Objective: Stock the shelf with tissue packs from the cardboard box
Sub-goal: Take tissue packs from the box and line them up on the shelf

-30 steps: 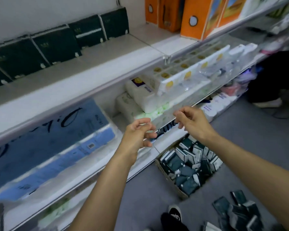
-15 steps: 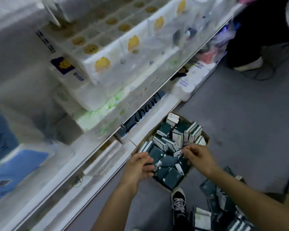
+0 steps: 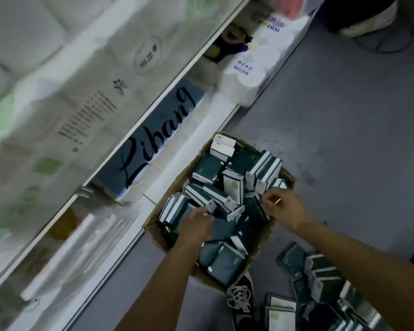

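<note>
Both hands have dropped from shelf height into the cardboard box (image 3: 153,229) — next pick is starting. Left hand (image 3: 196,226) rests among the tissue packs (image 3: 227,261), fingers hidden, grasp unclear; right hand (image 3: 281,210) has fingers curled at a pack's edge, hold uncertain

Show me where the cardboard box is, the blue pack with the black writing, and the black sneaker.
cardboard box (image 3: 153,231): head view, on its bare left wall.
blue pack (image 3: 167,115): head view, on its printed top face.
black sneaker (image 3: 243,304): head view, on the laces.
</note>
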Demonstrator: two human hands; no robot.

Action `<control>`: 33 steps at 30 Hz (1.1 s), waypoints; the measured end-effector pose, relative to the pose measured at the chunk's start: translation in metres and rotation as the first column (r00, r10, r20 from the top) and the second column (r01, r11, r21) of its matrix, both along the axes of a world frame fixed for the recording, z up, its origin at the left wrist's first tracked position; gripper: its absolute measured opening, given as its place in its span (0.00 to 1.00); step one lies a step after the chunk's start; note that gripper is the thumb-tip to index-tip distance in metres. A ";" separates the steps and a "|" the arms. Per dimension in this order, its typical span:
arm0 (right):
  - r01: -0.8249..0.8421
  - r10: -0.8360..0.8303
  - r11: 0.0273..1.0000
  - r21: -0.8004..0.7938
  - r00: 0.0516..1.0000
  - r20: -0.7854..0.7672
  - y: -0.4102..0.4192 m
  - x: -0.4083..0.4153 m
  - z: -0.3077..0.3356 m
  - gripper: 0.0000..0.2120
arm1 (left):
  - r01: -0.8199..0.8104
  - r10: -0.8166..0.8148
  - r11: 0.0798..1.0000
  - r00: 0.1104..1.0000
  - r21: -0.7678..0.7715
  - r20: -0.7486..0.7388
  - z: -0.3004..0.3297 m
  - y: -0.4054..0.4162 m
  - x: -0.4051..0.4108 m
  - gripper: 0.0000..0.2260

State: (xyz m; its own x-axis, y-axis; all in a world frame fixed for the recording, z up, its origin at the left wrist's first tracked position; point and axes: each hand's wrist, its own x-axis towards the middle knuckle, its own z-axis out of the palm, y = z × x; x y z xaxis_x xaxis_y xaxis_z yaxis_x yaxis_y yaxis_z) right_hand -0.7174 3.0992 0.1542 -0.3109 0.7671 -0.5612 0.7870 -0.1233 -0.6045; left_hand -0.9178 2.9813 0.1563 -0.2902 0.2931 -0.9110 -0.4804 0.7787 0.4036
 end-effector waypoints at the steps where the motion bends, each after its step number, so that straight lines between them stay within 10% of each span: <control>1: -0.012 0.012 1.000 -0.001 0.999 0.030 0.011 -0.002 -0.011 0.10 | 0.016 -0.016 1.000 1.000 -0.011 -0.005 -0.018 0.009 0.001 0.11; 10: -0.126 0.090 0.986 0.108 0.953 0.291 0.066 -0.016 -0.077 0.20 | -0.007 0.012 1.000 0.963 0.023 -0.268 -0.115 0.068 0.000 0.41; 19: -0.128 0.094 0.991 0.034 0.864 0.495 0.089 -0.016 -0.120 0.21 | 0.223 -0.356 0.894 0.881 -0.390 -0.312 -0.165 0.099 0.012 0.51; 33: 0.194 -0.202 0.979 0.058 0.956 0.213 0.058 -0.003 -0.107 0.38 | -0.001 -0.052 0.990 0.925 -0.140 -0.376 -0.151 0.051 0.004 0.54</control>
